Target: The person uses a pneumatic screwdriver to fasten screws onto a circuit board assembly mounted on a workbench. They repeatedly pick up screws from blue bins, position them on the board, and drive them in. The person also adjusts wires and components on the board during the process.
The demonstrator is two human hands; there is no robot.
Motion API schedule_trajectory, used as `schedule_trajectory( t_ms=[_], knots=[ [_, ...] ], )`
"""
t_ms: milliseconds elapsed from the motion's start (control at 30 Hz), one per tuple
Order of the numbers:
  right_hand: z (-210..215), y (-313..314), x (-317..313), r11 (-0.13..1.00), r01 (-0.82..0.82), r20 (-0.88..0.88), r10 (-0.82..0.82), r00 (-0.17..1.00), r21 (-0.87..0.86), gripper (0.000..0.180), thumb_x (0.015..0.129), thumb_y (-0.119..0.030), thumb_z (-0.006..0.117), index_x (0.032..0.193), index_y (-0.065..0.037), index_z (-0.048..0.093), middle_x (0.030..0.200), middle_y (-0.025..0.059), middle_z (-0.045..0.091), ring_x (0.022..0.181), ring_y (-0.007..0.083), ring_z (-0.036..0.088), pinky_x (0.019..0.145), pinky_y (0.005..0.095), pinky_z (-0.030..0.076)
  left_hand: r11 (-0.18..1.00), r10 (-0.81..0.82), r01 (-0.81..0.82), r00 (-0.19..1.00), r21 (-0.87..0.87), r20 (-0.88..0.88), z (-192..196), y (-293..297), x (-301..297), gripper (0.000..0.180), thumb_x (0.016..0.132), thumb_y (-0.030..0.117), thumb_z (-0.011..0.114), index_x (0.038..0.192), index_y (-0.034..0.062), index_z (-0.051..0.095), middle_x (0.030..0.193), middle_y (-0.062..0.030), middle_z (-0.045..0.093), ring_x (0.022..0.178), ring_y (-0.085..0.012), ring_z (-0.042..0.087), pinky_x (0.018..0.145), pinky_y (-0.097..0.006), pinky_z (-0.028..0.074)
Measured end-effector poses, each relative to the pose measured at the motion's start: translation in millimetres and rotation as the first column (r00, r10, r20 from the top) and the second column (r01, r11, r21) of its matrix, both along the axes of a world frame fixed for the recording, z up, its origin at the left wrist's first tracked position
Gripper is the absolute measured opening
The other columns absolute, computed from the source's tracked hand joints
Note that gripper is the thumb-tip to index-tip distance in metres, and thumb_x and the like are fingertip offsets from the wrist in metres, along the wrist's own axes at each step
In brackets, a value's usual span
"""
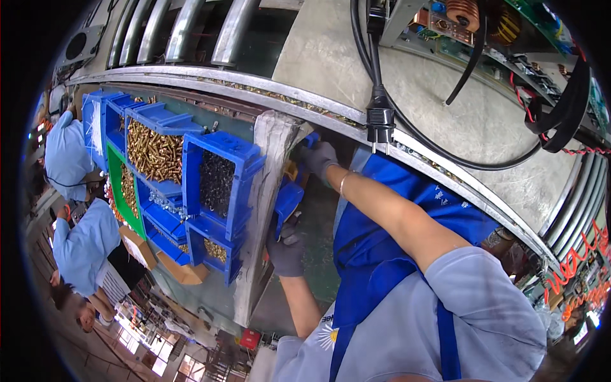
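Left hand: my left hand (286, 249), in a dark grey glove, sits at the lower end of a blue bin (288, 200) behind the grey wooden post (264, 210); the fingers are curled against the bin's bottom edge, but I cannot tell whether they are clamped on it or only resting there.

Right hand: my right hand (316, 157), also gloved, reaches over to the top of the post, just under the edge of the metal rail (318, 111); the fingers are folded together around a small blue thing (310, 138) — too little of it shows for me to say what it is.

Blue bin: tilted, tucked between the post and my blue apron (375, 229), between my two hands.

Rack of bins: on the far side of the post, blue bins (219, 172) and one green bin (121, 191) are stacked on a slant; some hold brass-coloured screws (153, 153), one holds dark screws (216, 181).

Bench: a grey surface (382, 76) lies past the rail, with a black plug (380, 121) and its cable on it, and circuit boards with copper coils (464, 13) near the far edge.

Others: two people in light blue shirts (79, 245) stand well apart, beyond the rack.
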State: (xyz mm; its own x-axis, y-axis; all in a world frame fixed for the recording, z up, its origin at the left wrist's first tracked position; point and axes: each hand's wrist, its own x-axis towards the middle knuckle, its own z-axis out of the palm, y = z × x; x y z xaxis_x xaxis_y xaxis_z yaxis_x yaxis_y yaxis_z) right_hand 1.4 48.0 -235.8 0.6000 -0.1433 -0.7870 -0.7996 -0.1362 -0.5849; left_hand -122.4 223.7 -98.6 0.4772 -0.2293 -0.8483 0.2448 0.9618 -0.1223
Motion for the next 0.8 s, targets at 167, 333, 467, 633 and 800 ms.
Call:
schedule_trajectory(
  t_ms=[167, 333, 467, 633, 800],
  knots=[
    [-44.0, -9.7, -35.1, 0.977, 0.213, -0.056, -0.212, 0.976, 0.022, 0.031, 0.083, -0.029, 0.069, 0.081, 0.001, 0.070, 0.070, 0.0120, 0.068, 0.058, 0.0209, 0.065, 0.053, 0.0345, 0.050, 0.997, 0.028, -0.019, 0.994, -0.079, 0.107, -21.9, 8.3, -1.4, 0.045, 0.096, 0.031, 0.054, 0.118, -0.0083, 0.052, 0.078, -0.0005, 0.052, 0.053, -0.0025, 0.040, 0.046, -0.020, 0.033],
    [23.7, -36.8, -28.2, 0.886, 0.258, -0.314, -0.137, 0.939, 0.386, 0.030, 0.086, -0.032, 0.068, 0.083, -0.003, 0.067, 0.072, 0.0056, 0.065, 0.058, 0.0154, 0.061, 0.054, 0.0327, 0.051, 0.985, 0.102, -0.091, 0.993, 0.146, -0.067, -21.5, -13.6, 14.1, 0.037, 0.096, 0.032, 0.050, 0.115, 0.0007, 0.056, 0.074, 0.0042, 0.056, 0.057, -0.0063, 0.052, 0.045, -0.023, 0.039],
    [71.9, -52.7, -20.9, 0.670, 0.128, -0.155, -0.019, 0.988, 0.731, 0.029, 0.090, -0.033, 0.065, 0.097, -0.005, 0.068, 0.087, 0.0046, 0.067, 0.074, 0.0128, 0.063, 0.066, 0.0303, 0.052, 0.990, 0.093, -0.088, 0.995, 0.108, -0.033, -51.4, -23.4, 55.5, 0.035, 0.097, 0.034, 0.048, 0.114, 0.0064, 0.061, 0.096, -0.0057, 0.066, 0.074, -0.0151, 0.062, 0.053, -0.029, 0.046],
    [86.7, -30.2, 8.3, 0.678, -0.121, 0.179, -0.015, 0.984, 0.725, 0.030, 0.092, -0.027, 0.063, 0.115, -0.007, 0.064, 0.096, 0.0033, 0.066, 0.082, 0.0122, 0.062, 0.073, 0.0303, 0.053, 0.981, 0.101, -0.069, 0.980, -0.181, 0.171, -101.3, 2.6, 77.1, 0.036, 0.096, 0.037, 0.047, 0.112, 0.0089, 0.063, 0.109, -0.0078, 0.069, 0.085, -0.0189, 0.066, 0.060, -0.034, 0.048],
    [78.3, -9.8, 7.3, 0.656, -0.068, 0.175, -0.098, 0.980, 0.751, 0.029, 0.089, -0.012, 0.066, 0.117, -0.006, 0.058, 0.097, 0.0066, 0.066, 0.078, 0.0173, 0.065, 0.069, 0.0318, 0.053, 0.992, 0.091, -0.115, 0.930, 0.045, 0.357, -136.5, 3.0, 86.3, 0.046, 0.100, 0.035, 0.038, 0.131, 0.0065, 0.055, 0.130, -0.0129, 0.061, 0.114, -0.0248, 0.061, 0.095, -0.041, 0.050]
  ],
)
